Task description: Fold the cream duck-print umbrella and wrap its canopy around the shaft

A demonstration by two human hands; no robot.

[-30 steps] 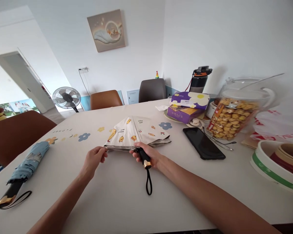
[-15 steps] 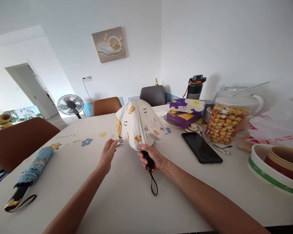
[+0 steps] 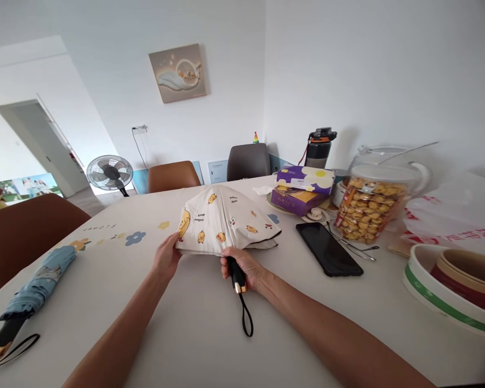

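A cream umbrella [image 3: 216,223] printed with yellow ducks lies ahead of me, its canopy loose and partly spread. My right hand [image 3: 241,267] is wrapped round the top of its black handle, and a wrist strap [image 3: 247,318] dangles from the gold-tipped end. At the canopy's left edge, my left hand [image 3: 167,254] pinches the fabric, with its fingertips partly hidden behind the cloth. On the far left of the table rests a folded blue umbrella [image 3: 40,283] with a black and gold handle.
Right of the umbrella, a black phone [image 3: 328,249] lies on the white table [image 3: 186,334]. Purple boxes [image 3: 297,199], a black bottle [image 3: 318,148], a snack jar [image 3: 369,207] and nested round containers [image 3: 424,275] stand beyond it. Chairs [image 3: 173,177] and a fan [image 3: 110,175] are behind.
My left hand has closed on the canopy's left edge, where before it was open beside it. The canopy has come down lower and spread wider. My right hand still holds the handle.
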